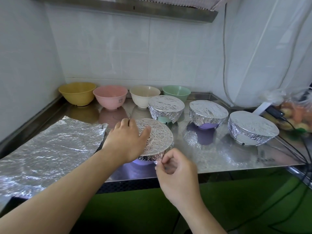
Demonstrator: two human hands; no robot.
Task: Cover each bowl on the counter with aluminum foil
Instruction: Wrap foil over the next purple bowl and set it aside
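1. Head view looks down on a steel counter (219, 154) with a purple bowl (145, 160) near the front edge, its mouth already spanned by a crinkled foil cover (158, 137)
2. Her left hand (125, 137) lies flat on top of that cover, fingers straight and pressing down, I'd say to stop the sheet sliding while the edge gets worked
3. Her right hand (170, 163) pinches the loose foil skirt at the near right rim between thumb and curled fingers, seemingly to fold it tight under the lip
4. Three finished bowls sit further right, well apart from each other: a green wrapped bowl (166, 108), a purple wrapped bowl (208, 113) and a white wrapped bowl (252, 127), parked out of the working spot
5. Four bare ones wait in a row along the back wall: yellow bowl (76, 92), pink bowl (109, 96), cream bowl (141, 95), green bowl (179, 92)
6. A spare foil sheet (50, 149) lies spread at the left, within reach for the next bowl
7. By my reckoning the job is about half done
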